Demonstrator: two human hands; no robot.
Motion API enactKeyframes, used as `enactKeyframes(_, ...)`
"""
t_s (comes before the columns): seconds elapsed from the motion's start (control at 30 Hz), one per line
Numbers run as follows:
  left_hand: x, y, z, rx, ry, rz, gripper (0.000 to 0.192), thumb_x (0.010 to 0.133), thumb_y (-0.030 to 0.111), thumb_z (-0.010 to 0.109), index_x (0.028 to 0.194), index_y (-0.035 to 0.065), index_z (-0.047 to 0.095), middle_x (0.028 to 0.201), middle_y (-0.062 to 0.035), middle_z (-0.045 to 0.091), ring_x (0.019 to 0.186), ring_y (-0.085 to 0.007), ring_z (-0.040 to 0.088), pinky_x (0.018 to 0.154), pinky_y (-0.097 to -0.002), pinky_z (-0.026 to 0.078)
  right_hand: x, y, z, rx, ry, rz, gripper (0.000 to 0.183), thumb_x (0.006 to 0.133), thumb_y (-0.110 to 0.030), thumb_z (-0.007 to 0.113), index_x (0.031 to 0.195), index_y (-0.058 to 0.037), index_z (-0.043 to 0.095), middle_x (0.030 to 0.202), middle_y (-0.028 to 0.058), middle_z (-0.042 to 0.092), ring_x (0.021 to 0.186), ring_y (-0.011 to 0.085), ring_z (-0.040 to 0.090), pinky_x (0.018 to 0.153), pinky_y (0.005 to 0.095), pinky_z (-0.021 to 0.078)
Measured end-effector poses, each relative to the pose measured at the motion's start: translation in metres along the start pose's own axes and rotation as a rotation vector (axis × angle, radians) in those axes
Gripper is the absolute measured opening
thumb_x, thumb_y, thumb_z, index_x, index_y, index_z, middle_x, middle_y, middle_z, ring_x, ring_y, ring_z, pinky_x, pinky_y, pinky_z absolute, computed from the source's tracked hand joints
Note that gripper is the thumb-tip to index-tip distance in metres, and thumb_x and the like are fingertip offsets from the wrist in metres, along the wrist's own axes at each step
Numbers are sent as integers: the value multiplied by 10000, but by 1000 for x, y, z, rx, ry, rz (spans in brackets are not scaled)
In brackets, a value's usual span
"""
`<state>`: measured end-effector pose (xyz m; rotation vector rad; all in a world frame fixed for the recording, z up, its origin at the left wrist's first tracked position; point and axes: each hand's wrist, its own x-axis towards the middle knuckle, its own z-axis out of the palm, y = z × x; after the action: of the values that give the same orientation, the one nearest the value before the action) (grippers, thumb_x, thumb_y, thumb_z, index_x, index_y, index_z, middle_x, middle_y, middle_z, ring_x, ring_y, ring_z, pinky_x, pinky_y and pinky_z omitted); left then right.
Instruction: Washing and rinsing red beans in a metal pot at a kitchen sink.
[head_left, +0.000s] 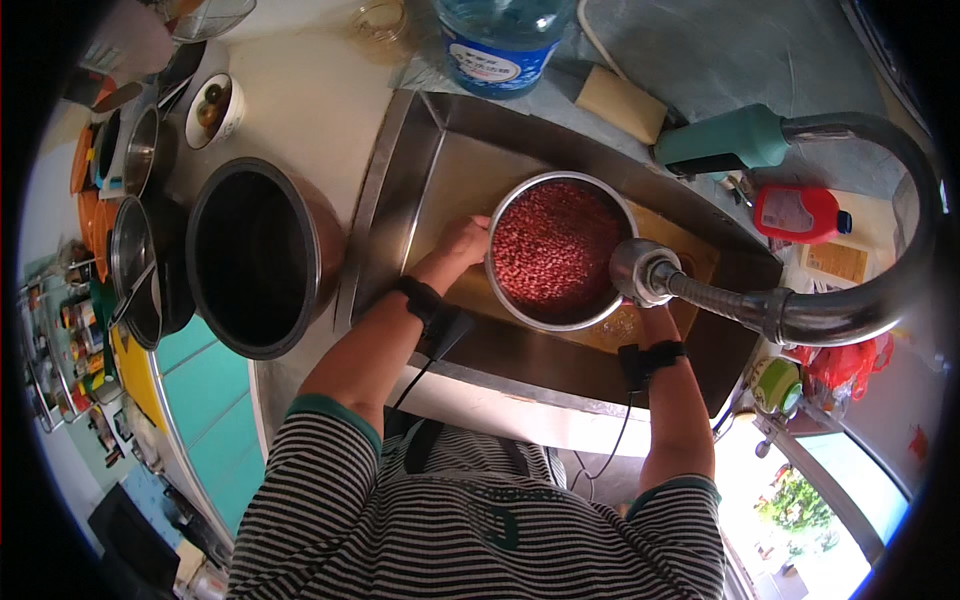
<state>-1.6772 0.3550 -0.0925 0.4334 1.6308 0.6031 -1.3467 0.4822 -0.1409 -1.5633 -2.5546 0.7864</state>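
Note:
A round metal pot (517, 318) holding many small red beans (551, 247) is in or over the stainless steel sink (465, 157). My left hand (466, 238) grips the pot's left side near the rim. At the pot's lower right, my right hand (651, 306) is mostly hidden behind the faucet head (643, 271) and the pot; its fingers cannot be seen. The faucet head overlaps the pot's right rim in this view. Bands with small black devices and cables are on both my wrists.
A deep dark inner pot (251, 259) stands on the counter left of the sink. Behind the sink are a large blue-labelled bottle (495, 52), a tan block (622, 103) and a red bottle (799, 214). The curved metal faucet pipe (840, 315) reaches in from the right.

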Motion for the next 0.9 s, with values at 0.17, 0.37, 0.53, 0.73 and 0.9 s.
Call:
enactKeyframes(0.17,10,-16,0,-162,113,59,298,824,99,560,1114,62,615,651,-29,584,480,-93,497,436,-245,402,0,-21,-6,114,-107,69,381,812,-152,605,1147,-40,462,1147,172,486,1053,312,481,856,373,414)
enactKeyframes(0.37,44,-60,-3,88,317,237,351,821,156,555,1149,34,586,816,-124,672,722,-276,625,659,-332,498,-5,-52,-99,103,312,305,538,824,-167,603,1288,-22,371,1313,209,401,1208,348,397,976,407,374)
enactKeyframes(0.53,23,-40,9,587,448,190,448,808,154,530,1197,-65,495,1146,-288,548,1069,-383,540,948,-423,418,22,-80,-168,-37,623,22,622,748,3,486,1342,34,305,1365,249,334,1258,412,332,1052,456,293)
enactKeyframes(0.73,-29,5,28,-360,357,241,445,870,160,540,1261,-34,451,1130,-149,585,949,-208,583,793,-293,467,37,-108,-189,8,509,-84,642,736,10,487,1350,32,298,1367,219,367,1280,353,347,1075,411,289)
enactKeyframes(0.9,-41,19,21,-521,176,78,350,868,222,599,1187,101,518,971,5,596,897,-120,563,818,-265,463,13,-119,-158,-143,514,-75,638,766,-15,487,1370,16,284,1405,187,339,1297,311,345,1081,384,289)
